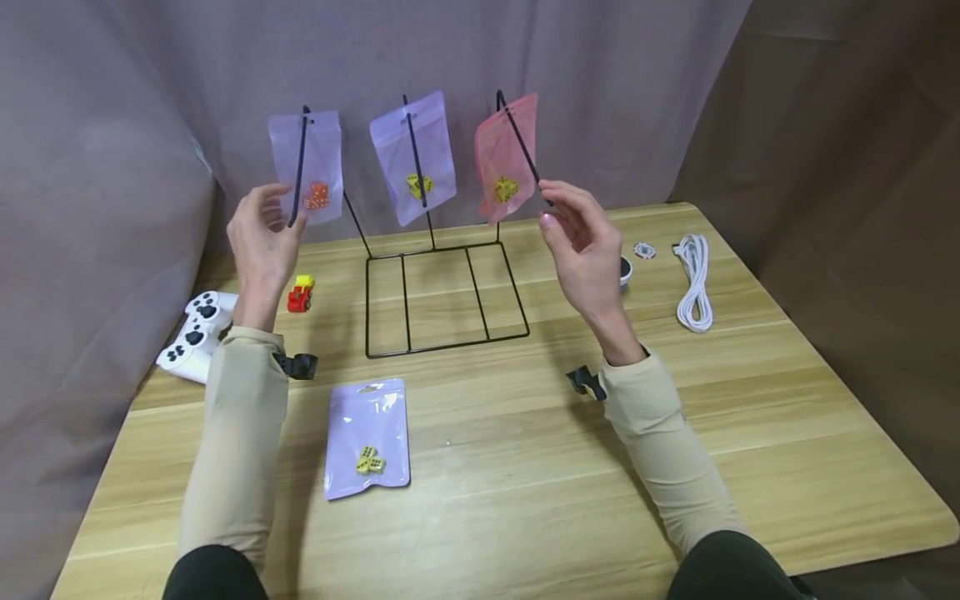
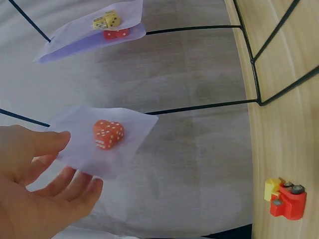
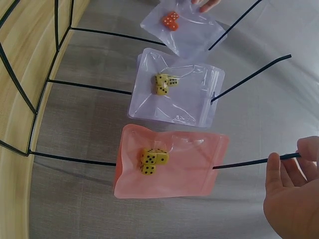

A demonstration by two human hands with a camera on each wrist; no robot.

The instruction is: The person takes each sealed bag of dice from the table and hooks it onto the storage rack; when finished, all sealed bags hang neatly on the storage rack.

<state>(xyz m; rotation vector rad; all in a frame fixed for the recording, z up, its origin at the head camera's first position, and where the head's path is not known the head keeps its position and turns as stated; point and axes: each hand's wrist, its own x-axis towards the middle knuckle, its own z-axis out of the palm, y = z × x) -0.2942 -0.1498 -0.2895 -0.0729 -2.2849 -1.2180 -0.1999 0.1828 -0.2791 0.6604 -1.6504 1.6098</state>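
Note:
A black wire rack (image 1: 448, 343) has three forward-pointing arms. On its left arm hangs a purple zip pouch (image 1: 285, 137) with orange dice (image 2: 108, 134). My left hand (image 1: 262, 237) is spread loosely beside this pouch; contact with it is unclear. The middle arm bears a purple pouch (image 3: 189, 107) with yellow dice (image 3: 163, 83); red dice (image 2: 115, 34) show below them in the left wrist view. A pink pouch (image 3: 174, 181) with yellow dice (image 3: 152, 160) hangs on the right arm. My right hand (image 3: 294, 194) pinches that arm's free end.
A purple pouch (image 1: 367, 421) with yellow dice lies on the table (image 1: 510, 467). At left are a white game controller (image 1: 197, 337) and a red and yellow toy (image 1: 300, 293). At right lie a poker chip (image 1: 644, 250), a white cable (image 1: 695, 283) and a partly hidden round object (image 1: 626, 272).

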